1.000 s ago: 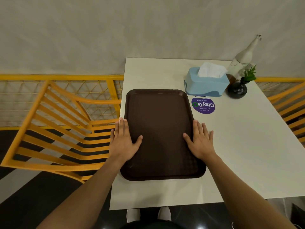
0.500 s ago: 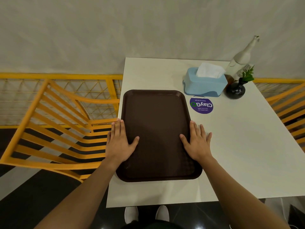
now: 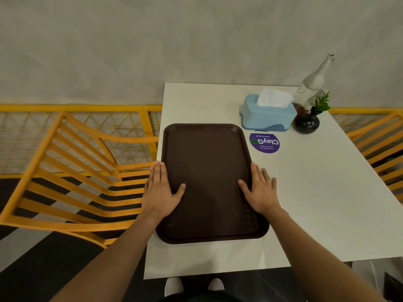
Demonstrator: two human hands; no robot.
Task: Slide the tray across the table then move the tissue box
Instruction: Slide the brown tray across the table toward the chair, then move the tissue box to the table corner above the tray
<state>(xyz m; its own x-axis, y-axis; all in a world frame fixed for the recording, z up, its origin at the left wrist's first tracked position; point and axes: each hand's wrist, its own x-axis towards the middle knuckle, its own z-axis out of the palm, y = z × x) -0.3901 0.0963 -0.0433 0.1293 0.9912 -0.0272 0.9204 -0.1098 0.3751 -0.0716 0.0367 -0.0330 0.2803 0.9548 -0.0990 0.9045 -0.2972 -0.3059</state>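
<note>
A dark brown tray [image 3: 209,182] lies lengthwise on the white table [image 3: 316,192], along its left edge. My left hand [image 3: 160,190] rests flat over the tray's left rim, thumb on the inside. My right hand [image 3: 260,189] lies the same way over the right rim. A light blue tissue box [image 3: 267,115] with a white tissue sticking out stands at the far right, just beyond the tray's far right corner and apart from it.
A purple round sticker [image 3: 264,143] is on the table between tray and box. A dark vase with a green sprig [image 3: 307,124] and a pale bottle [image 3: 314,81] stand right of the box. Yellow chairs [image 3: 72,171] flank the table; a wall is behind.
Both hands stay on the tray's side rims. The tray has hardly shifted on the table; only the view has moved a little.
</note>
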